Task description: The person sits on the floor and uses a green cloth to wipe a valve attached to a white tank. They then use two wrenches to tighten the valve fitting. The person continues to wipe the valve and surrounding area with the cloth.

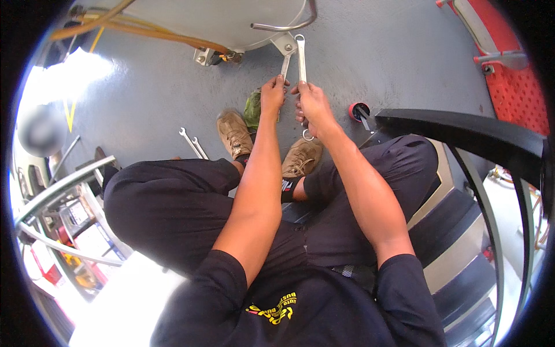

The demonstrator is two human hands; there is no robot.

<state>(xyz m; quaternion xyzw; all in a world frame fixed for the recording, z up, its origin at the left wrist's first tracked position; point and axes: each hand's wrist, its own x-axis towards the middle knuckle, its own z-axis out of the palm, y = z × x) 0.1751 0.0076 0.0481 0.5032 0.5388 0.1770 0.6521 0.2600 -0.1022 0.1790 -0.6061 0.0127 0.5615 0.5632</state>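
My left hand (273,96) is closed round a silver wrench (285,66), whose far end meets a bolt on the white metal bracket (282,41) under a large white tank (222,20). Just to the right, my right hand (313,106) grips a longer silver ring wrench (302,59). Its far ring rises beside the bracket, and I cannot tell whether it touches anything there. The near ring shows below my right hand. A crumpled green cloth (252,109) lies by my left shoe, partly hidden by my left hand and wrist.
More wrenches (193,143) lie on the grey floor left of my shoes. A red cup (358,111) with dark contents stands at right, near a black railing (462,126) and steps (448,231). Yellowish hoses (173,37) run along the tank. A red panel (514,87) is far right.
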